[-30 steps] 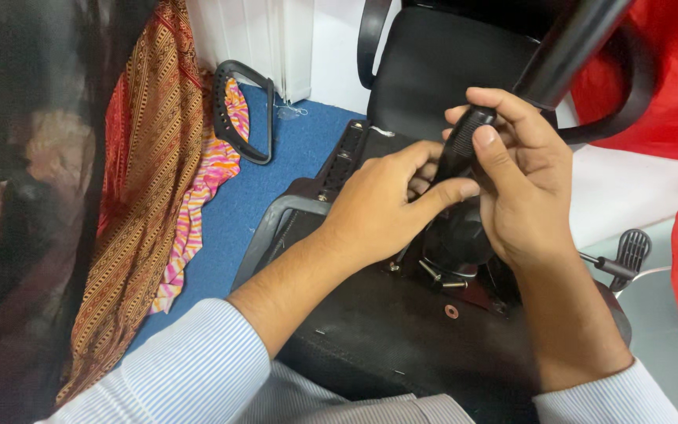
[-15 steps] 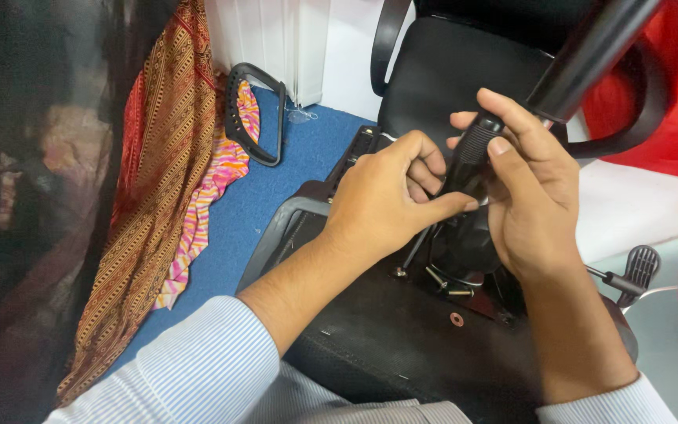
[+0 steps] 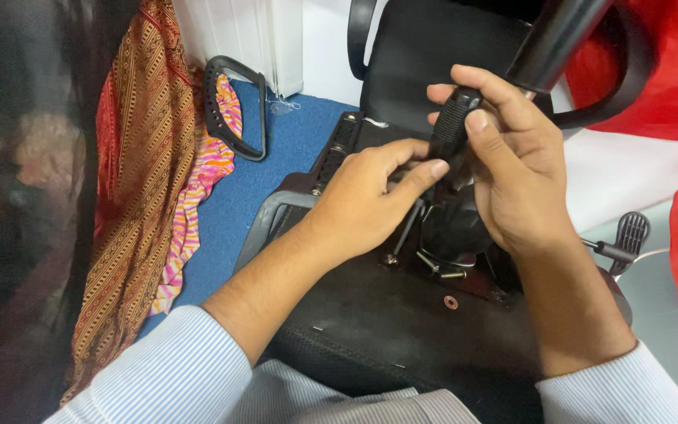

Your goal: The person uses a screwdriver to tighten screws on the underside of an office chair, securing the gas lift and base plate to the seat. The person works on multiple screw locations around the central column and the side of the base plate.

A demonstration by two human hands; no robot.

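Black chair underside [image 3: 402,322] is lying nearest, with loose bolts [image 3: 441,271] on it. Just above, the left hand [image 3: 366,204] is curling, its fingertips touching a ribbed black handle [image 3: 450,129]. The right hand [image 3: 512,169] is wrapping around that handle, thumb pressing on top. Farther back, a black armrest [image 3: 233,106] is lying on the blue floor [image 3: 276,157].

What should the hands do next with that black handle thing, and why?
Probably keep the right hand gripping the ribbed black handle and let the left hand steady its lower end. Both hands already meet there above the upturned chair base, and loose bolts lie just beneath.
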